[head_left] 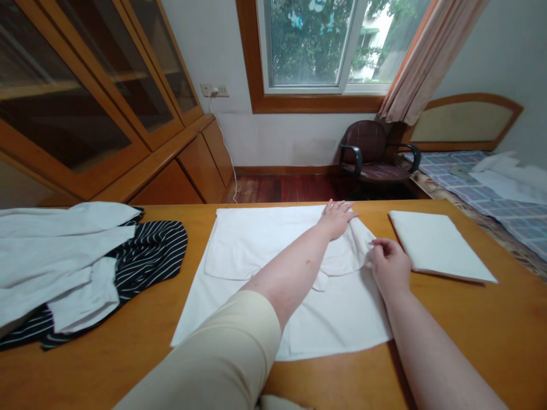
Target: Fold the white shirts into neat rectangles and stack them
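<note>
Head view: white garment (256, 239) lies on the table (141, 324), upper part seemingly folded down. Left hand (337, 219) rests flat on it, fingers spread; right hand (390, 266) pinches its right edge. Step, as judged: straightening. Next move calls for light tension, left palm anchoring.

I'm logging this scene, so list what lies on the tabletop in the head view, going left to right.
Heap of clothes → white garment → flat white pad. The left hand and right hand overlap the garment, so they're left out.
</note>
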Motion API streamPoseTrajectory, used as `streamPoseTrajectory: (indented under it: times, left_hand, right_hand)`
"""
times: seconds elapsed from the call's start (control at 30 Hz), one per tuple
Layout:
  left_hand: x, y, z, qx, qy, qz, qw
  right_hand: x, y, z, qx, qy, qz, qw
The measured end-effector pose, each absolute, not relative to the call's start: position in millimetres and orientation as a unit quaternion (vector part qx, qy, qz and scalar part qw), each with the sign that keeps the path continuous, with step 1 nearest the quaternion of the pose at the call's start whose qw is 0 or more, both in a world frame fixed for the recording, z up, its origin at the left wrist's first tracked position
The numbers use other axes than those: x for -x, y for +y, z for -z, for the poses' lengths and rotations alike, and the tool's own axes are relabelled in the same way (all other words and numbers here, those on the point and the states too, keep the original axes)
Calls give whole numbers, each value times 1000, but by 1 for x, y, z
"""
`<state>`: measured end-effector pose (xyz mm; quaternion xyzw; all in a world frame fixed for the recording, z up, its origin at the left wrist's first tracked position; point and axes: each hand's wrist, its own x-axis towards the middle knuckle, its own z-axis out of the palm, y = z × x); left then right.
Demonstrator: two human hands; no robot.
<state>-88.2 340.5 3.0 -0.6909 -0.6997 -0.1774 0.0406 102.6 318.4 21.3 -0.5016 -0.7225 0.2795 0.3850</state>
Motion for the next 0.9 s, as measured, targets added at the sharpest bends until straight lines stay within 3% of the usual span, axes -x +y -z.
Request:
streamPoseTrajectory:
  times: [0.3, 0.67, 0.9]
  left_hand:
    - [88, 343, -1, 684, -706, 180, 47]
    - [88, 340, -3, 707, -675, 207, 39]
    - [89, 339, -7, 730, -652, 203, 35]
  right_hand:
    - [-95, 309, -26, 485, -646, -380, 451]
    - [-95, 322, -18, 526, -663, -369, 384]
    - [-94, 313, -24, 453, -746, -333, 357]
